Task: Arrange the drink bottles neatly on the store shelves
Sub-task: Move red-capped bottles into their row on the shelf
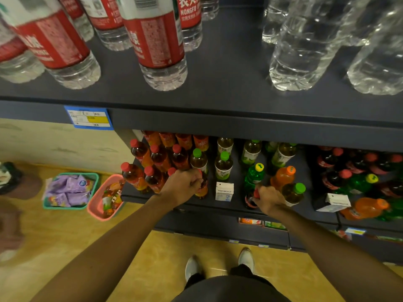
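Note:
My left hand (184, 185) grips an amber iced-tea bottle (203, 188) by its neck at the front of the lower shelf (196, 203), beside rows of red-capped tea bottles (139, 153). My right hand (269, 199) grips a dark red-capped cola bottle (250, 200) by its top near the shelf's front edge. A green-capped tea bottle (293, 192) stands just right of that hand. Behind it are a green soda bottle (254, 176) and an orange soda bottle (282, 176). More green-capped tea bottles (223, 165) stand in the middle.
Two small white cartons (224, 191) (334, 202) sit on the lower shelf. Dark cola bottles (333, 162) crowd the right section. The upper shelf (229, 90) carries large water bottles (159, 44). On the floor at left stand a pink basket (96, 205) and a green basket (49, 205).

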The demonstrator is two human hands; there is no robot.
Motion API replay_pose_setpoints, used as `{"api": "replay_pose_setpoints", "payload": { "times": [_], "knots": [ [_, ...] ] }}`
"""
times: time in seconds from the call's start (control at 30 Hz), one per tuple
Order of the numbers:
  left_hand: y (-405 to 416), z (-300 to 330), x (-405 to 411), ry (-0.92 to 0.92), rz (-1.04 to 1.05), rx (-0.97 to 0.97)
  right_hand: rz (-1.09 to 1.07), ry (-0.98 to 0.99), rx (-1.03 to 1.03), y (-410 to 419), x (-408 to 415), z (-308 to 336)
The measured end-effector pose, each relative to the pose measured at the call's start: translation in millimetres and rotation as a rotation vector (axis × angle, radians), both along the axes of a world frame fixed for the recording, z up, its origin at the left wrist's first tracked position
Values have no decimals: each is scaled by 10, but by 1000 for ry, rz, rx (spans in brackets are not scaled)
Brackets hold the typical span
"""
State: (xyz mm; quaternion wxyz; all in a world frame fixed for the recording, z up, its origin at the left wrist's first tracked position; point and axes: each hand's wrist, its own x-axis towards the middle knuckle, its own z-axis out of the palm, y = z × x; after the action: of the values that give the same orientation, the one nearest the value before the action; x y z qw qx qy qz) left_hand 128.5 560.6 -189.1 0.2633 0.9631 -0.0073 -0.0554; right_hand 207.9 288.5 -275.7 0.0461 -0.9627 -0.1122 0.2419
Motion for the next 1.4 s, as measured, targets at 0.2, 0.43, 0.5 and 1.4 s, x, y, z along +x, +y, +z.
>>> {"api": "replay_pose_setpoints", "payload": {
  "times": [0.2, 0.43, 0.5, 1.4],
  "knots": [
    [-117, 51, 113, -14, -76, -66, -133, -65, 129, 15, -195, 135],
    [-272, 15, 106, -61, -212, -98, -332, -206, 308, -5, -546, 538],
    [-314, -50, 64, -39, -254, -109, -397, -258, 358, -14, -718, 635],
    [-2862, -286, -337, 34, -465, -159, -775, -457, 493, -2569, -1795, 759]
  ]
}}
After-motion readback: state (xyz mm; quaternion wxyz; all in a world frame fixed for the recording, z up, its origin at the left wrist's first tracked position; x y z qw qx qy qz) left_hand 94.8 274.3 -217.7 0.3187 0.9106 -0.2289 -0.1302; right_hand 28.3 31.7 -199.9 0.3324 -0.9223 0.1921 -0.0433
